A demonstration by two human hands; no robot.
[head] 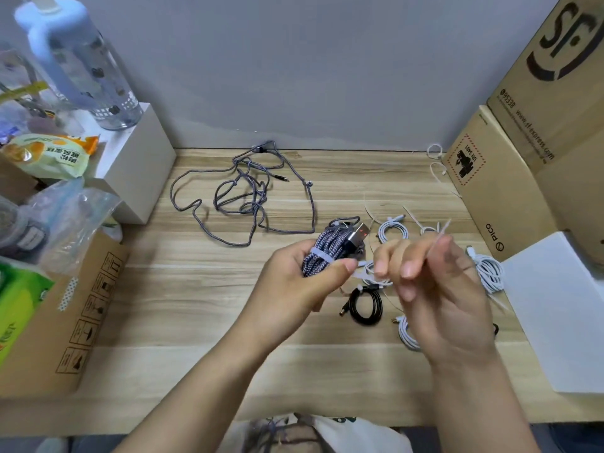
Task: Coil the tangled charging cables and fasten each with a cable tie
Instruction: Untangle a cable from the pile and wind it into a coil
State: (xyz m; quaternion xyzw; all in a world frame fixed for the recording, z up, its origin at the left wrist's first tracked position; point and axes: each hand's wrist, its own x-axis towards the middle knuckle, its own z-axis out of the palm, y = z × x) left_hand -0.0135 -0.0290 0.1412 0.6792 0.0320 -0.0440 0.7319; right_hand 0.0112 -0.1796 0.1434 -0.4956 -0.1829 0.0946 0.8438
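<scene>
My left hand (304, 282) grips a coiled grey braided cable (330, 248) with a white cable tie (322, 255) wrapped around its middle and a USB plug sticking out at the top. My right hand (434, 282) pinches the thin white tail of that tie, which rises past my fingertips. A second grey braided cable (243, 197) lies tangled on the wooden table (196, 305) farther back. A coiled black cable (366, 305) and several coiled white cables (490, 273) lie near and under my right hand.
Cardboard boxes (500, 178) stand at the right with a white box (562, 308) in front. Loose cable ties (436, 165) lie at the back right. On the left are a white box (143, 158), a water bottle (88, 67), snack bags and a cardboard box (65, 322).
</scene>
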